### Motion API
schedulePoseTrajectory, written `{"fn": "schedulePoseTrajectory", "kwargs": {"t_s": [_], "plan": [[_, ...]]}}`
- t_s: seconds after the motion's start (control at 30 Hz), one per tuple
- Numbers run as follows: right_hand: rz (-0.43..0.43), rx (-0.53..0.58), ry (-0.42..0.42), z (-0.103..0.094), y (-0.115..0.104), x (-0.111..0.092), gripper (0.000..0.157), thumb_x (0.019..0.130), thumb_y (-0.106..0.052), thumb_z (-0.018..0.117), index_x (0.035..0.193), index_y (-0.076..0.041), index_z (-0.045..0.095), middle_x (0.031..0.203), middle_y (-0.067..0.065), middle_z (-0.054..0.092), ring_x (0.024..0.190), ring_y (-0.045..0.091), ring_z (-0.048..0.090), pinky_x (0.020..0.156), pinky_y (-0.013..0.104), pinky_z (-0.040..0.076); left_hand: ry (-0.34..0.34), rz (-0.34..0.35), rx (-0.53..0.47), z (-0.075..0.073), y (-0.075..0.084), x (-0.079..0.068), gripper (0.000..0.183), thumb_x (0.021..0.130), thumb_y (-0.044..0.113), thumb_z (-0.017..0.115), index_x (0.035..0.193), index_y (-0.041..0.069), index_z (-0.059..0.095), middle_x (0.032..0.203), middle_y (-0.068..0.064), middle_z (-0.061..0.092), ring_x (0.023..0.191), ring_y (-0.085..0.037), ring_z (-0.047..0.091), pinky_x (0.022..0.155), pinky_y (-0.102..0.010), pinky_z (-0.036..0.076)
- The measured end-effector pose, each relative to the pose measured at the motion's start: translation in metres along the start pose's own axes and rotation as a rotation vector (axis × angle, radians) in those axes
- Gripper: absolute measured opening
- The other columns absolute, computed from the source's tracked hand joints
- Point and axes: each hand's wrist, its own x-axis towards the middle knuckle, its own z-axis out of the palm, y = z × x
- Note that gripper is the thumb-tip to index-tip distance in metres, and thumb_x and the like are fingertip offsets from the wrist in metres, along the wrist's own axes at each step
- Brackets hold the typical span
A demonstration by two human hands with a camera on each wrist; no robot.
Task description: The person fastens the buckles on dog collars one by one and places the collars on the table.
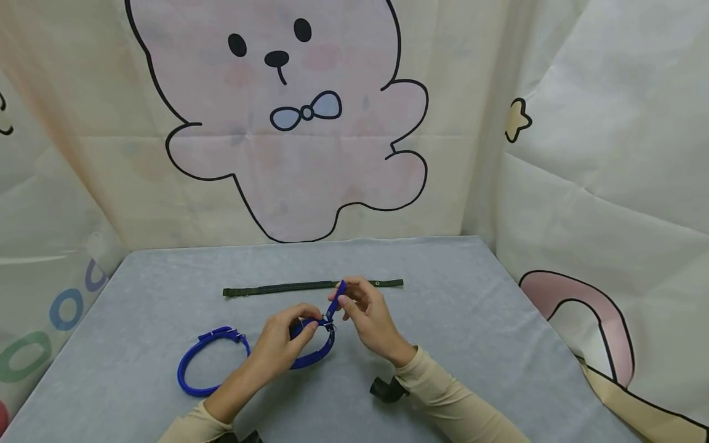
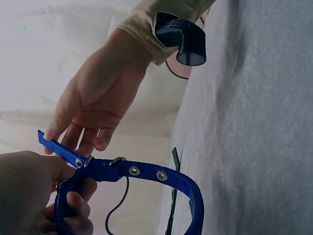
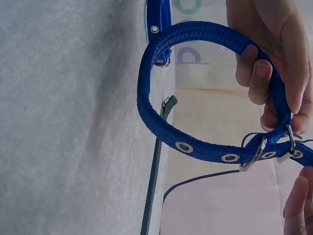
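In the head view, the left hand (image 1: 280,341) hid part of the held blue collar (image 1: 314,359), and the left forearm (image 1: 238,389) covered the near right side of the second blue collar (image 1: 185,363). The right hand (image 1: 370,317) masked a stretch of the dark green collar (image 1: 296,287), whose surface details were too small to tell. The left wrist view's bottom edge cut off the held loop; the right wrist view's right edge cropped its free end (image 3: 306,156).

The grey table (image 1: 498,344) carries 1 looped blue collar (image 1: 181,368) and 1 straight green strap (image 1: 299,286), probably another collar.
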Motion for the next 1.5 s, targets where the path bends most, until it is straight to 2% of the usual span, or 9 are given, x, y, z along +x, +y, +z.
{"fn": "schedulePoseTrajectory", "kwargs": {"t_s": [0.13,0.33,0.5,0.63,0.73,0.83,1.0,1.23,1.5], "plan": [[0.011,0.000,-0.002,0.0005,-0.0013,0.0008,0.018,0.106,-0.005,0.050,0.122,-0.003,0.055,0.108,0.022,0.069,0.086,0.035,0.063,0.065,0.033,0.056,0.001,-0.011,-0.006,-0.0001,-0.0008,0.0003,0.016,0.095,0.005,0.068,0.104,0.017,0.073,0.106,-0.002,0.075,0.077,-0.006,0.059,0.068,-0.022,0.049],[0.024,0.002,0.003,0.0004,-0.0038,0.0008,0.018,0.106,-0.006,0.050,0.122,-0.003,0.056,0.109,0.021,0.069,0.087,0.040,0.062,0.066,0.030,0.056,-0.001,-0.029,-0.010,0.0001,-0.0007,0.0005,0.017,0.095,0.006,0.068,0.105,0.017,0.074,0.107,-0.001,0.076,0.083,-0.008,0.062,0.072,-0.023,0.050],[-0.003,-0.006,0.000,-0.0006,-0.0027,0.0013,0.018,0.106,-0.004,0.049,0.122,-0.001,0.056,0.108,0.023,0.068,0.086,0.028,0.064,0.065,0.032,0.056,-0.004,-0.022,-0.017,-0.0005,-0.0004,0.0009,0.017,0.095,0.007,0.068,0.107,0.017,0.075,0.108,-0.001,0.076,0.085,-0.009,0.062,0.072,-0.023,0.050],[-0.009,0.000,-0.001,0.0000,-0.0015,0.0018,0.018,0.105,-0.002,0.048,0.121,-0.002,0.056,0.108,0.023,0.068,0.086,0.028,0.064,0.065,0.033,0.056,-0.007,-0.022,-0.022,-0.0009,-0.0001,0.0008,0.018,0.096,0.008,0.067,0.109,0.017,0.076,0.110,-0.002,0.076,0.086,-0.010,0.062,0.072,-0.023,0.050],[-0.012,0.009,-0.007,0.0008,-0.0015,0.0018,0.017,0.105,-0.001,0.049,0.120,-0.002,0.056,0.108,0.023,0.068,0.087,0.031,0.064,0.064,0.032,0.056,-0.008,-0.021,-0.011,-0.0007,-0.0001,0.0007,0.018,0.096,0.008,0.067,0.109,0.018,0.076,0.112,-0.001,0.076,0.095,-0.013,0.068,0.079,-0.027,0.054],[-0.022,0.007,-0.017,0.0015,-0.0013,0.0018,0.017,0.104,0.000,0.050,0.119,-0.002,0.057,0.107,0.023,0.068,0.088,0.026,0.066,0.064,0.033,0.057,-0.013,-0.014,0.004,-0.0003,-0.0002,0.0006,0.019,0.096,0.009,0.068,0.109,0.019,0.077,0.113,0.000,0.075,0.107,-0.018,0.070,0.090,-0.035,0.056],[-0.035,-0.044,-0.033,0.0016,-0.0006,0.0015,0.023,0.101,0.000,0.056,0.123,-0.004,0.060,0.109,0.020,0.071,0.097,0.018,0.067,0.068,0.032,0.058,-0.025,-0.014,0.005,-0.0005,-0.0006,0.0006,0.019,0.097,0.010,0.067,0.111,0.019,0.077,0.115,0.001,0.075,0.111,-0.020,0.070,0.094,-0.041,0.056],[0.000,-0.106,-0.102,0.0017,0.0014,0.0001,0.031,0.101,-0.003,0.059,0.131,-0.007,0.062,0.113,0.015,0.072,0.105,0.022,0.067,0.082,0.031,0.057,-0.018,-0.035,-0.019,-0.0043,-0.0003,0.0003,0.018,0.096,0.011,0.069,0.112,0.016,0.076,0.113,-0.002,0.076,0.104,-0.018,0.070,0.086,-0.029,0.056],[0.023,-0.157,-0.125,0.0022,0.0003,-0.0017,0.033,0.102,-0.007,0.059,0.135,-0.004,0.062,0.115,0.015,0.073,0.108,0.025,0.068,0.084,0.031,0.056,-0.042,-0.027,-0.051,-0.0067,-0.0029,0.0020,0.023,0.090,0.006,0.074,0.113,0.012,0.074,0.111,-0.004,0.077,0.106,-0.020,0.072,0.089,-0.030,0.056]]}}
